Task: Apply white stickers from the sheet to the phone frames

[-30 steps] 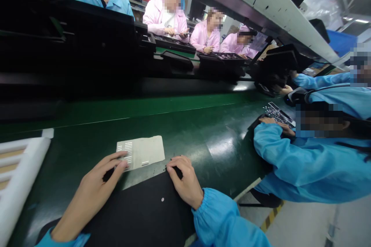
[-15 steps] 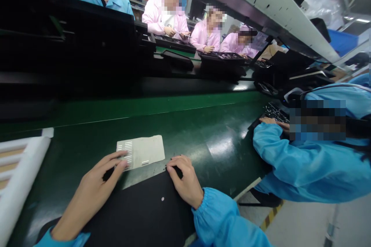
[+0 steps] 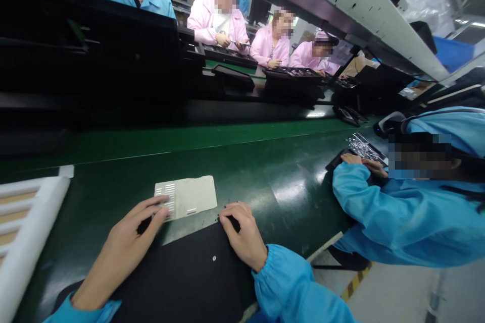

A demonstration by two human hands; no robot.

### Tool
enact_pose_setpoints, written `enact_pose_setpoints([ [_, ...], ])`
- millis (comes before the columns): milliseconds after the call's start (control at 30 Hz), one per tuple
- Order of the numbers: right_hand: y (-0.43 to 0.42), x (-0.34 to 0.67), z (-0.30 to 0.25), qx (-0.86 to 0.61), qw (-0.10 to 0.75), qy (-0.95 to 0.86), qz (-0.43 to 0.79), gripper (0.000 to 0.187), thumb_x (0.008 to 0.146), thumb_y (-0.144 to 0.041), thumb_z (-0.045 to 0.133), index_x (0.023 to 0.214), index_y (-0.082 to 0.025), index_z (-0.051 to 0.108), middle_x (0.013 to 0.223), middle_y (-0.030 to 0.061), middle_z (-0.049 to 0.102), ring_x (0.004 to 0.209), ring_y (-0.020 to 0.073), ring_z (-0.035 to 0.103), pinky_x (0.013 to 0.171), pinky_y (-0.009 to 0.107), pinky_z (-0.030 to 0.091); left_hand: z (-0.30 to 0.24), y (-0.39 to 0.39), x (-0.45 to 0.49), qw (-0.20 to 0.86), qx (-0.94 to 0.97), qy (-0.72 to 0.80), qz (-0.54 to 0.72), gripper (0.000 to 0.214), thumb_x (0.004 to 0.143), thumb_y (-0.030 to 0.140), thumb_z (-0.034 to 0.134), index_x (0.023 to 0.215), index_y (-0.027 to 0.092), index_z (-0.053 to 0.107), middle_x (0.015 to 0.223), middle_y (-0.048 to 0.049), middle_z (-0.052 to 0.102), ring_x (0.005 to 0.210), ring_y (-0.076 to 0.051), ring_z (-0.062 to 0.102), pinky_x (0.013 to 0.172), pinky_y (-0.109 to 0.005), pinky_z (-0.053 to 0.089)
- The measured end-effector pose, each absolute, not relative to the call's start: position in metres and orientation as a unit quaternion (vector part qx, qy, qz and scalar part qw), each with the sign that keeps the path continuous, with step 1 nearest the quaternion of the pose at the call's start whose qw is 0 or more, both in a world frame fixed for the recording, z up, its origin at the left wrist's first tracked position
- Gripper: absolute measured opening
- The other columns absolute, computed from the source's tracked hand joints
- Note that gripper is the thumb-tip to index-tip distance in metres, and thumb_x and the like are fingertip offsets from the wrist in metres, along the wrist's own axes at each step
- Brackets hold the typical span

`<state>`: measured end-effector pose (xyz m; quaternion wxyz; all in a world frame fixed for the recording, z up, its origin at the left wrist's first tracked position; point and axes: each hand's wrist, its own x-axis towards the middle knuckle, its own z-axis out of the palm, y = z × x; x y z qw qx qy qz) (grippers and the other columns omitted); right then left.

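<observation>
A pale cream card (image 3: 197, 196) lies on the green bench top, with rows of small silvery strips on its left part and a lone strip near its lower edge. My left hand (image 3: 132, 237) reaches over the card's left end, thumb and fingertips drawn together at the strips. Whether a strip sits between them is too small to tell. Right of the card, my right hand (image 3: 244, 234) rests with thumb and forefinger pinched beside tiny black bits. What that pinch holds is hidden. Below both hands is a black mat (image 3: 182, 272) bearing one small light round piece (image 3: 214, 258).
At the left stands a white padded rack (image 3: 34, 232). A co-worker in a blue jacket (image 3: 397, 212) works at the right beside a tray of small metal parts (image 3: 364, 147). Black equipment (image 3: 125, 55) and a metal beam (image 3: 322, 0) border the bench's far side.
My hands keep almost the same pose at the card and mat. The view has shifted slightly. At the right, the co-worker's head appears a little farther right, showing more of the parts tray.
</observation>
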<state>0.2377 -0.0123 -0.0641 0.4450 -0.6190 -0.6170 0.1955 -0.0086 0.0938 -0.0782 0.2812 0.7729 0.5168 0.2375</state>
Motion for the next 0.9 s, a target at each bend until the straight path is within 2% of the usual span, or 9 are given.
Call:
enact_pose_setpoints([
  [400, -0.0124, 0.2384, -0.0651, -0.618, 0.443, -0.621, 0.191, 0.011, 0.092, -0.014, 0.057, 0.091, -0.022, 0.065, 0.093, 0.0028, 0.07, 0.104, 0.0188, 0.061, 0.103, 0.042, 0.04, -0.0751, 0.0933, -0.0071, 0.27, 0.774, 0.517, 0.245, 0.039, 0.09, 0.059, 0.048, 0.101, 0.032, 0.074, 0.129, 0.0034, 0.064, 0.111, -0.023, 0.065, 0.063, -0.021, 0.053],
  [900, -0.0127, 0.2385, -0.0642, -0.615, 0.443, -0.624, 0.191, 0.012, 0.091, -0.013, 0.058, 0.09, -0.022, 0.065, 0.093, 0.0026, 0.07, 0.104, 0.0188, 0.061, 0.103, 0.04, 0.039, -0.0755, 0.094, -0.007, 0.277, 0.769, 0.517, 0.253, 0.039, 0.089, 0.058, 0.049, 0.099, 0.03, 0.074, 0.129, 0.0017, 0.064, 0.116, -0.025, 0.062, 0.063, -0.022, 0.054],
])
